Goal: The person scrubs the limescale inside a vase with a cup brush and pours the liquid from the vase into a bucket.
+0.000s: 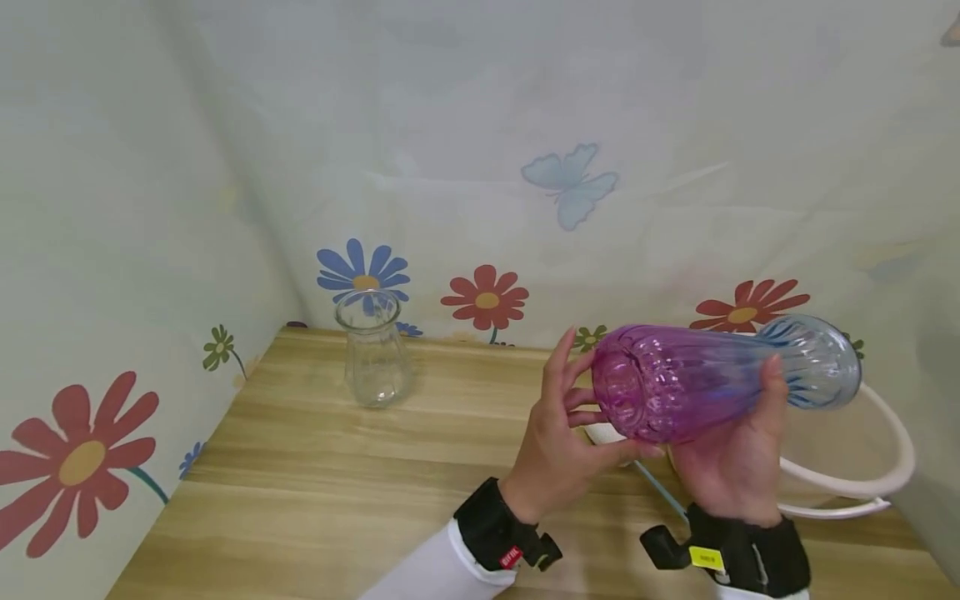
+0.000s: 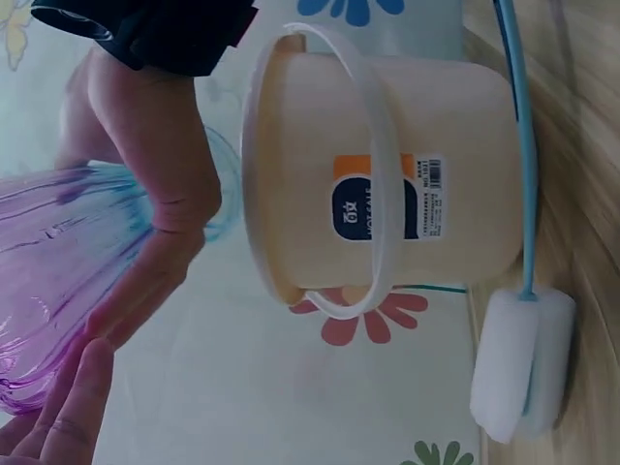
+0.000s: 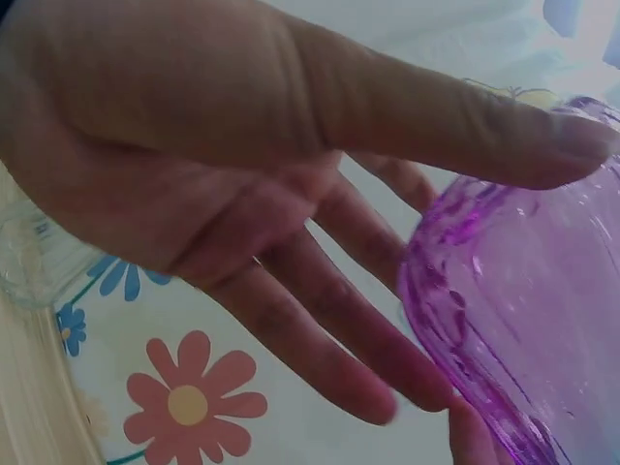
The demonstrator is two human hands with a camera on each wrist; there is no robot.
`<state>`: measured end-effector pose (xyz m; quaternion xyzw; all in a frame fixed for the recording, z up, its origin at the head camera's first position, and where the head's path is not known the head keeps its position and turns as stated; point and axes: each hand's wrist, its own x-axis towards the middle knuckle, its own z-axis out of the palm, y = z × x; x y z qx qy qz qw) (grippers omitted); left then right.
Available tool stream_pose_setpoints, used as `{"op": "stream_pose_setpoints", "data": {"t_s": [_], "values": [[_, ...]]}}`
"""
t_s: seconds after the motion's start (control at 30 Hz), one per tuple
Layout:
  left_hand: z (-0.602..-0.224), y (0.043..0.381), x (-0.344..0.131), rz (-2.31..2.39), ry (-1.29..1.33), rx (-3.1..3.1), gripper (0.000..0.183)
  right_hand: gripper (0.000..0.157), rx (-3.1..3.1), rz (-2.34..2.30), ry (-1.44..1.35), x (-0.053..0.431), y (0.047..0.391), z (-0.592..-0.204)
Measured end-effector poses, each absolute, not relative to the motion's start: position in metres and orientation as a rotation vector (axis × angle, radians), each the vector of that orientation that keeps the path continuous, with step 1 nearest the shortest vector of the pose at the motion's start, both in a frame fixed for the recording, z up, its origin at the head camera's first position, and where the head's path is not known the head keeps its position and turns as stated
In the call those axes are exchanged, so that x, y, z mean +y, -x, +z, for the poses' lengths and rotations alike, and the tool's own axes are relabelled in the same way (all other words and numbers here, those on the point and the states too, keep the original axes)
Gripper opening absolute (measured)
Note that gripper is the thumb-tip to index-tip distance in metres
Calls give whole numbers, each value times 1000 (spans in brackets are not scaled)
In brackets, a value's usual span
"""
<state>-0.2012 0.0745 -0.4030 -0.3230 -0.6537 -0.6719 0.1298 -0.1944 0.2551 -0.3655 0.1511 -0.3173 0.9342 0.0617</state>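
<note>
A ribbed glass vase (image 1: 693, 375), purple at its base and fading to blue and then clear at its flared mouth, lies sideways in the air between both hands. My right hand (image 1: 731, 471) grips it from below around the body, thumb up along the side near the blue neck. At the purple base, my left hand (image 1: 558, 446) holds the bottom edge between thumb and spread fingers. In the right wrist view, the left thumb lies along one side of the vase (image 3: 552, 271). The left wrist view shows the right hand (image 2: 160, 184) wrapped round the vase (image 2: 58, 252).
A clear glass jar (image 1: 375, 362) stands at the table's back left. On the right is a cream bucket (image 2: 300, 174) with a white handle and a label. Near it lies a brush with a white sponge head (image 2: 509, 363) and blue stick. Flower-printed cloth walls surround the wooden table (image 1: 315, 492).
</note>
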Motion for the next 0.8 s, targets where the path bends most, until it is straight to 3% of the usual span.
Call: {"op": "stream_pose_setpoints", "data": {"t_s": [0.23,0.8], "values": [[-393,207,88,-2135,880,-1812,118,63,-820,2946,-426,255,195,-370],[-384,212,95,-2483,843,-1652,85,67,-491,3051,-515,253,199,-375]]}}
